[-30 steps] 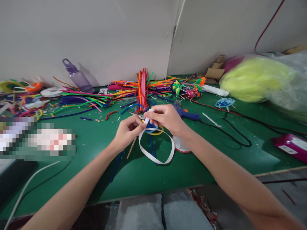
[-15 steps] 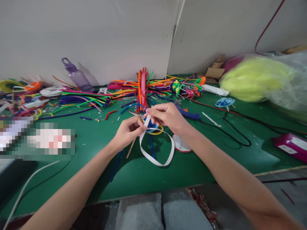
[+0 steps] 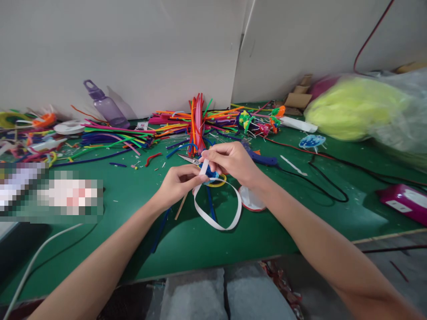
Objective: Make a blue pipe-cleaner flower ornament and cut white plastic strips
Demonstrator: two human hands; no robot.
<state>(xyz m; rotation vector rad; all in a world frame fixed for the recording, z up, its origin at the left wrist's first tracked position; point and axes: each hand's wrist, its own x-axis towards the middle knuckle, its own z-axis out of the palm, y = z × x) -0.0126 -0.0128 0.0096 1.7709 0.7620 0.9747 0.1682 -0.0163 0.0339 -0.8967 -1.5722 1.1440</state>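
At 10 o'clock from the view's center, 1 translucent purple water bottle (image 3: 110, 110) with a loop-topped cap, before a pale wall panel (image 3: 140, 49). At 2 o'clock, folded brown cardboard (image 3: 298, 100); higher, 1 dark red cord (image 3: 372, 30). Between 2 and 3 o'clock, yellow-green material (image 3: 353, 109) in clear plastic wrapping (image 3: 396, 126). At 3 o'clock, 1 magenta object (image 3: 407, 201) with white patches, kind unclear. At 8 o'clock, 1 pale cable (image 3: 39, 255) on the green tabletop (image 3: 126, 191).

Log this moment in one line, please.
left hand: pinching white strip | right hand: pinching white strip | white strip: curved into loop | bottle: near wall
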